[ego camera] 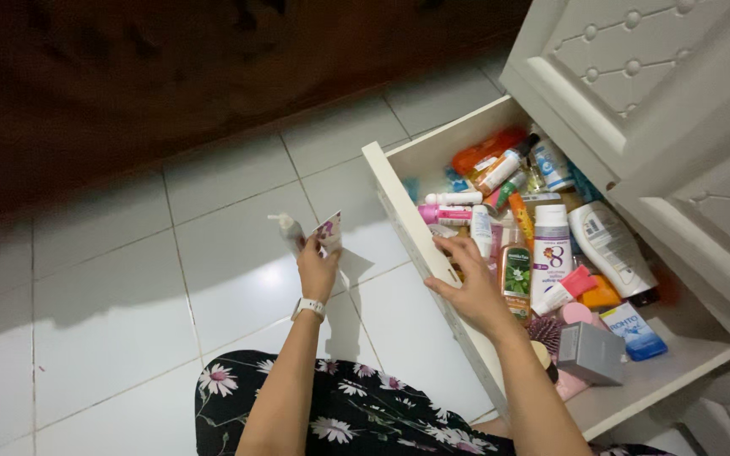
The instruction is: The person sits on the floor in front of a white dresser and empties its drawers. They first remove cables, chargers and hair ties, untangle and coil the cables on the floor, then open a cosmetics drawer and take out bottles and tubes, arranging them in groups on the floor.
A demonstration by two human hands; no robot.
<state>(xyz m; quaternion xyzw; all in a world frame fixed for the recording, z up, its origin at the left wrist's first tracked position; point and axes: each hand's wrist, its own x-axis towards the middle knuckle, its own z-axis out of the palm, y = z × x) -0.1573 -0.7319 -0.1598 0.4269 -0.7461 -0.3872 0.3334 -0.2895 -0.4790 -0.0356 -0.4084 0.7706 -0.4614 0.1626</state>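
Left hand point(318, 268) is up over the white floor tiles point(111, 304), left of the open drawer point(399, 198), fingers closed round a small pump bottle point(291, 230) and a little flowered packet point(329, 230), both held upright above the fist. A white watch point(307, 306) sits on that wrist. Right hand point(469, 283) is at the drawer's front wall, thumb outside, fingers spread loosely over the rim and reaching in among the bottles; it grips nothing I can make out.

Inside the drawer, a crowd of toiletries: a green-labelled bottle point(516, 274) just beside the right hand, a tall white bottle point(552, 249) next to it, a big white bottle point(612, 247) lying tilted further in, an orange pack point(487, 149) at the back corner. Toward the near end of the drawer, a grey box point(591, 352) and a blue box point(634, 331) lie side by side. A flowered dark dress point(356, 409) covers the lap below both arms.
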